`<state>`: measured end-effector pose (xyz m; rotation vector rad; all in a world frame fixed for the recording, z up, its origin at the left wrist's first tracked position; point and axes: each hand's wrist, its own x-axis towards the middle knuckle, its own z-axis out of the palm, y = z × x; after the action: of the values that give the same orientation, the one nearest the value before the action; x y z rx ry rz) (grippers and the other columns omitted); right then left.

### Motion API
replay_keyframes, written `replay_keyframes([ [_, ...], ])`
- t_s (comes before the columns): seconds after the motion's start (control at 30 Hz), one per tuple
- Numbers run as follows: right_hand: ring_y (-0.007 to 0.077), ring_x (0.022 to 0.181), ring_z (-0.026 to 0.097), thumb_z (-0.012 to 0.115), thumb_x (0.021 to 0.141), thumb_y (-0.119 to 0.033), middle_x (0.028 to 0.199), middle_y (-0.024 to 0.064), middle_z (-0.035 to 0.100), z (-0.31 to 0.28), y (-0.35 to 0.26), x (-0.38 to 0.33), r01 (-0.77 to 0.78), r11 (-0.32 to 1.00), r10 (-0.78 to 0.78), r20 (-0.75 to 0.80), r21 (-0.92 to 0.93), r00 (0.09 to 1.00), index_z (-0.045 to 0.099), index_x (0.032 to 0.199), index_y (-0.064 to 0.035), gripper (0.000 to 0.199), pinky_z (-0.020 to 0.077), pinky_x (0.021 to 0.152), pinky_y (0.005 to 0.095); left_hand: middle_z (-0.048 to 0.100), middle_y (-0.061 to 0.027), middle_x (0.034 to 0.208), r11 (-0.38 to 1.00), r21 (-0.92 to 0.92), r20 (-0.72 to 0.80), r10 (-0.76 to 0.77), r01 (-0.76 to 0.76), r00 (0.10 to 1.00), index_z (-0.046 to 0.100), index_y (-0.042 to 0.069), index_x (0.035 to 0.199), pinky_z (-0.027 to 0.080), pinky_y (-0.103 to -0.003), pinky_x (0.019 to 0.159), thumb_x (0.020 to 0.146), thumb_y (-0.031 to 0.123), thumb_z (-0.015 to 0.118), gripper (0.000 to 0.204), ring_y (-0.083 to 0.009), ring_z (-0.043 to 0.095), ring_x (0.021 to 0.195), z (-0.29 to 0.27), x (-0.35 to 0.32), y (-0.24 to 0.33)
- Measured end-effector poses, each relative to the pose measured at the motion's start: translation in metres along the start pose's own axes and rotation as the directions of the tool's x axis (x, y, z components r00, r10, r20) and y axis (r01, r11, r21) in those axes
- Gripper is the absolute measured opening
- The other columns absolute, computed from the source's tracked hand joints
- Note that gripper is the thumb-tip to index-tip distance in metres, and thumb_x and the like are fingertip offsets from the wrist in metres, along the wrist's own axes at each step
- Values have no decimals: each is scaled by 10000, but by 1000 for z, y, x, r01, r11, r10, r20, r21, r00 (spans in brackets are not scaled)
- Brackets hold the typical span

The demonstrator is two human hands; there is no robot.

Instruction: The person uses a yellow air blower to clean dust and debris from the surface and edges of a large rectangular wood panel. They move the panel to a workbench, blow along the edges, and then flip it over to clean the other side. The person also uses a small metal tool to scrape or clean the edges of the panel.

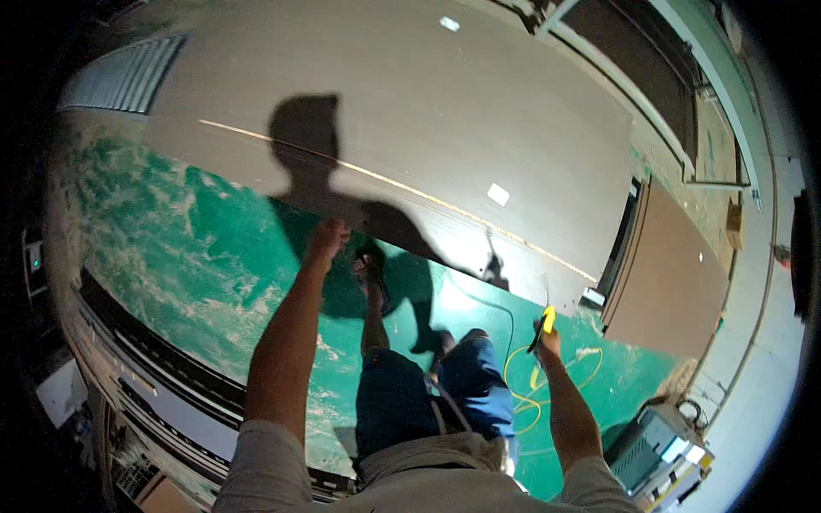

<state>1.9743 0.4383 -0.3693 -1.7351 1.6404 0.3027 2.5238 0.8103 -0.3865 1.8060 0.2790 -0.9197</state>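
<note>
My left hand (326,238) reaches forward and rests on the near edge of a large brown wood-grain panel (402,120) that lies above the green floor. Whether its fingers grip the edge is hard to tell. My right hand (548,340) is lower on the right, closed around a yellow and black hand tool (544,327) that points up toward the panel's near edge. A yellow hose (523,386) loops on the floor beneath that hand. My legs in blue shorts (428,393) stand between the two arms.
The worn green floor (171,248) spreads to the left. A second brown panel (676,274) lies at the right. A long metal machine rail (154,376) runs along the lower left. A grey box unit (658,445) sits at the lower right. White stickers dot the big panel.
</note>
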Motion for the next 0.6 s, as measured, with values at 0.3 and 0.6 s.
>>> replay_keyframes([
  [0.3,241,644,627,749,887,-513,873,106,678,180,-181,149,-362,428,207,300,828,931,627,1113,-20,556,511,519,381,709,-119,971,965,-62,155,-241,253,958,605,9,1228,607,-358,742,910,597,699,675,-210,718,867,96,150,-21],
  [0.6,174,589,603,710,940,-475,893,127,729,195,-182,135,-291,488,88,285,823,955,643,1120,-3,510,454,467,308,719,-155,1099,974,-51,186,-206,219,961,457,8,1427,610,-382,788,950,566,666,763,-265,736,962,84,162,-15],
])
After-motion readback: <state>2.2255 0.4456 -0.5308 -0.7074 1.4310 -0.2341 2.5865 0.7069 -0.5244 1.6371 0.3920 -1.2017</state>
